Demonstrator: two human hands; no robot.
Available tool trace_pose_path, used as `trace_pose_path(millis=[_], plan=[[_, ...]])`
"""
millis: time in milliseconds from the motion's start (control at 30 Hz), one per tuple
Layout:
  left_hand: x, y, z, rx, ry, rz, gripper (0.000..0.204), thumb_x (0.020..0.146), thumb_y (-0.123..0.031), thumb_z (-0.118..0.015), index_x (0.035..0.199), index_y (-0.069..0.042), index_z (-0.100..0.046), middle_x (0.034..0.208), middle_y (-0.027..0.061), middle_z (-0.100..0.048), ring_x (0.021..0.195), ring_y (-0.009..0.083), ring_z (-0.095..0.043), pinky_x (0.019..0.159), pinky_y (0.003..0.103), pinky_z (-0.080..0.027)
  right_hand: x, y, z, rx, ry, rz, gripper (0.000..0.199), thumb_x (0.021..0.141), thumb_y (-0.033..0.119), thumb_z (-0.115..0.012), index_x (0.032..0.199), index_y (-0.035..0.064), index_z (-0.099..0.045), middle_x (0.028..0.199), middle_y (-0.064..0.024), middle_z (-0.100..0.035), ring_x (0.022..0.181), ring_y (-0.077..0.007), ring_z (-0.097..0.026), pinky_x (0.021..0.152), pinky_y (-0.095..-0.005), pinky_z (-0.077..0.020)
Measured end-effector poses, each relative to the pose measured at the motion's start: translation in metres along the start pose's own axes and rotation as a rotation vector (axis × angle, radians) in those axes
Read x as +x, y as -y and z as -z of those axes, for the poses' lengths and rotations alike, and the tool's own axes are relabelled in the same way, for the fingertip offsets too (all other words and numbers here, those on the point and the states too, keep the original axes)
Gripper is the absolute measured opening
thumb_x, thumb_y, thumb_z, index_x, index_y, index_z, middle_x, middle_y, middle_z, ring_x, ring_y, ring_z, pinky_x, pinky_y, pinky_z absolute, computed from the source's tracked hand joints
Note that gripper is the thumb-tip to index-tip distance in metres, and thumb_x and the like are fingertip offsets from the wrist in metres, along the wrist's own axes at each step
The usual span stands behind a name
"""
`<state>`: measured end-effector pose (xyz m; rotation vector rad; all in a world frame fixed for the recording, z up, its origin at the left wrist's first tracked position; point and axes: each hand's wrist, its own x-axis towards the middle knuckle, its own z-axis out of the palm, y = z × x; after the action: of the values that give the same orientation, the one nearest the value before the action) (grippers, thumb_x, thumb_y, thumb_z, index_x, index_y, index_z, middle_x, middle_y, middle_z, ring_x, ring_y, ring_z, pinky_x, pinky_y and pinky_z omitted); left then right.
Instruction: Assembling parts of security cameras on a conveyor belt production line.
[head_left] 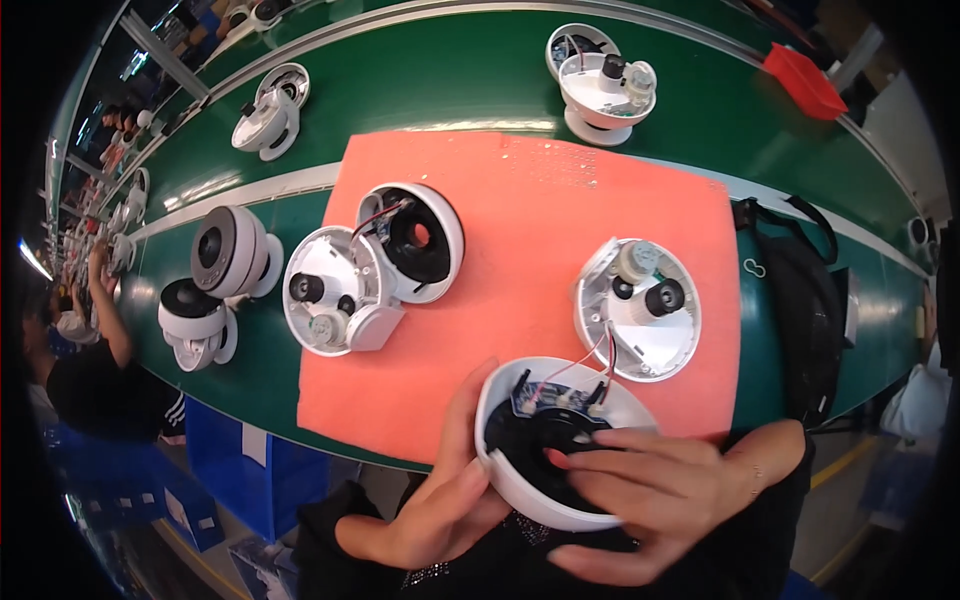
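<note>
My left hand (pixel 455 500) holds a round white security camera housing (pixel 510 495) by its left rim, thumb up against the outside. My right hand (pixel 660 490), slightly blurred, reaches over the right side. Its fingers rest inside on the black round part, while the thumb lies below the shell. A small red spot beside a fingertip is too unclear to name. Inside sits a small circuit board (pixel 560 397). Thin red and white wires run from it to the camera front half (pixel 650 330), which lies on the orange mat (pixel 510 300) with its black lens facing up.
Another opened camera (pixel 340 290) lies on the mat's left. Assembled cameras (pixel 232 250) stand beside it. Two opened cameras (pixel 605 90) (pixel 268 120) sit on the green belt (pixel 430 70). A red tray (pixel 805 82) and black bag (pixel 800 300) are right; a person (pixel 95 370) sits left.
</note>
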<state>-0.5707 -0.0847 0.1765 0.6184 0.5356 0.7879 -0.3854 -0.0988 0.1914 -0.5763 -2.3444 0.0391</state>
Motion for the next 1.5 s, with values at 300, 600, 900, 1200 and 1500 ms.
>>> trace_pose_path(millis=[300,600,900,1200,1500], plan=[[0.096,0.013,0.024,0.838,0.017,-0.232,0.052,0.085,-0.017,-0.054,0.128,-0.007,-0.027,0.127,0.0161,-0.037,0.123,0.0283,-0.035,0.090,0.037,-0.039,-0.038,-0.052,0.096,0.722,-0.064,-1.040,0.047,0.068,0.002,-0.068,0.110,-0.0028,-0.048,0.101,-0.0094,-0.054,0.093,-0.0155,-0.054,0.081,-0.0272,-0.0435],[0.113,-0.019,0.043,0.970,0.197,-0.247,0.022,0.076,0.003,-0.048,0.098,0.003,-0.052,0.109,0.0180,-0.057,0.112,0.0278,-0.049,0.069,0.025,-0.048,-0.045,-0.071,0.057,1.030,-0.052,-1.370,0.038,0.079,0.003,-0.063,0.110,0.0029,-0.041,0.095,-0.0029,-0.053,0.091,-0.0066,-0.051,0.073,-0.0214,-0.0454],[0.103,-0.041,0.022,1.514,0.404,-0.416,0.045,0.063,-0.036,-0.076,0.076,0.003,-0.058,0.111,0.0259,-0.054,0.051,0.0224,-0.061,0.048,0.028,-0.050,-0.070,-0.057,0.026,0.895,-0.279,-1.065,0.038,0.070,0.013,-0.075,0.091,-0.0001,-0.047,0.080,-0.0094,-0.058,0.069,-0.0099,-0.058,0.055,-0.0206,-0.0458],[0.111,-0.058,0.005,1.893,0.356,-0.268,0.047,0.062,-0.047,-0.072,0.064,-0.002,-0.059,0.044,0.0057,-0.050,0.040,0.0221,-0.054,0.038,0.031,-0.042,-0.064,-0.082,0.032,0.372,0.044,-0.998,0.032,0.078,0.024,-0.063,0.063,-0.0004,-0.050,0.054,-0.0104,-0.045,0.046,-0.0228,-0.046,0.043,-0.0326,-0.0338],[0.127,-0.074,-0.007,1.934,0.425,-0.115,0.044,0.067,-0.047,-0.067,0.064,-0.003,-0.061,0.046,0.0057,-0.053,0.041,0.0241,-0.054,0.041,0.031,-0.043,-0.055,-0.088,0.029,-0.012,0.106,-0.905,0.033,0.080,0.030,-0.056,0.062,0.0028,-0.056,0.054,-0.0106,-0.051,0.048,-0.0279,-0.052,0.044,-0.0375,-0.0389]])
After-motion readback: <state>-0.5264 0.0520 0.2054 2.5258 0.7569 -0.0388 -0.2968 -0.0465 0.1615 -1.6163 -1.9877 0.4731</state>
